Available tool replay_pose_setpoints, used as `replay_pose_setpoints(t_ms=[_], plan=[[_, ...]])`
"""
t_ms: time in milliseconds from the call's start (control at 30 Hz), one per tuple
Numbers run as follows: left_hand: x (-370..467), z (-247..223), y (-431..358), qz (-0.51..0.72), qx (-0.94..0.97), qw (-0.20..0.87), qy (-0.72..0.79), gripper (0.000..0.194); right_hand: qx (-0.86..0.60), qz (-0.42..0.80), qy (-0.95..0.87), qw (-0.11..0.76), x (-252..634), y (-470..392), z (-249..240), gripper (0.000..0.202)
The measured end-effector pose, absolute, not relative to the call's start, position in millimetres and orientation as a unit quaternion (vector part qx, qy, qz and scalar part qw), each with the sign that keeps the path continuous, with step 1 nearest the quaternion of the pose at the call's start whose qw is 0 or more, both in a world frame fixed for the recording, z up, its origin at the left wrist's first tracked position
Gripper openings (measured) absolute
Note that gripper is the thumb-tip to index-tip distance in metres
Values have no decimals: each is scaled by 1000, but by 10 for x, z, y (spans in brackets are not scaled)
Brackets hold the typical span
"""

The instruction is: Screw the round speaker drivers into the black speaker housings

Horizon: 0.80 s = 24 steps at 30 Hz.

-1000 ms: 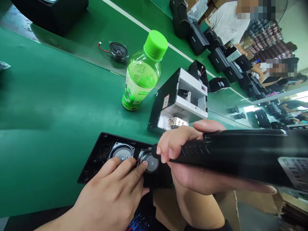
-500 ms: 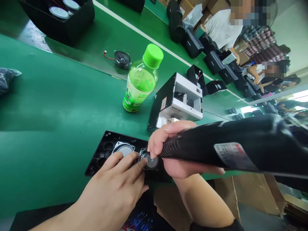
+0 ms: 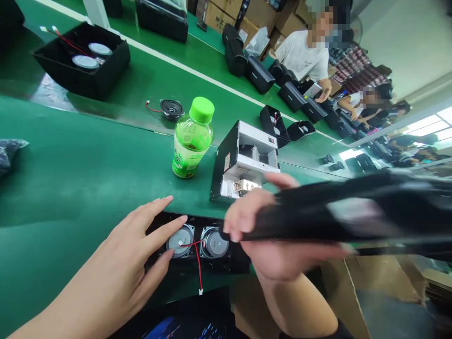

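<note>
A black speaker panel (image 3: pixel 240 262) lies on the green bench with two round speaker drivers, the left one (image 3: pixel 182 245) and the right one (image 3: pixel 216 244), seated backs up. A red wire (image 3: pixel 198 266) runs from them and hangs over the panel's near edge to a white plug. Fingers spread, my left hand (image 3: pixel 123 256) hovers at the panel's left end and covers part of it. My right hand (image 3: pixel 278 249) is wrapped round a black electric screwdriver (image 3: pixel 310 212), blurred by motion, whose front end is beside the right driver. Its tip cannot be made out.
Beyond the panel stand a screw feeder (image 3: pixel 226 174) and a green-capped drink bottle (image 3: pixel 192 141). Farther back are a loose speaker driver (image 3: pixel 172 109) and an open black speaker box (image 3: pixel 113 66). A plastic bag (image 3: pixel 10 153) lies at left. Co-workers sit along the line of speakers.
My left hand has lifted off the drivers and drawn left, its fingers spreading and uncovering the red wire. The screwdriver stays in my right hand. The camera view has shifted.
</note>
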State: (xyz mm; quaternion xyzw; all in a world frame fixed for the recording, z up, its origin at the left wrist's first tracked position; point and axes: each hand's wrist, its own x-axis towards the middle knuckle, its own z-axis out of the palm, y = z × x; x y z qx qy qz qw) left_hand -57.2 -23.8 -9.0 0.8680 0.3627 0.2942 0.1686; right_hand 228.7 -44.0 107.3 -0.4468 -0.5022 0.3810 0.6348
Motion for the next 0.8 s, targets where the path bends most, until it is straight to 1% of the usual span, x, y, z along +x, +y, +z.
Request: replay_pose_setpoints(t_ms=[67,100,133,167,233,367,467,567,700,733,800], plan=[[-562,-120,-252,289,866,175,368,45,-407,335,-490,694,2451,-460,1354,59],[-566,-136,-258,287,865,177,371,42,-399,306,-494,709,2538,-448,1470,51],[-574,-153,-262,286,865,179,373,39,-396,270,-498,723,2618,-415,1556,48],[-585,-171,-264,285,864,180,374,38,-393,237,-502,733,2685,-364,1606,49],[-608,-210,-264,284,862,186,377,38,-393,204,-515,733,2763,-223,1595,60],[-636,-273,-274,283,857,195,384,40,-412,223,-529,707,2728,49,1355,78],[-658,-293,-280,269,861,187,389,41,-418,210,-491,735,2680,138,1240,84],[-699,-284,-245,248,868,181,391,42,-423,221,-468,744,2690,101,1259,83],[-716,-227,-114,241,878,189,369,46,-437,277,-448,729,2643,-238,1361,71],[-704,-207,-75,238,882,190,359,48,-428,287,-449,730,2604,-370,1372,64],[-665,-161,-6,230,891,191,341,51,-405,293,-470,727,2506,-645,1361,43]])
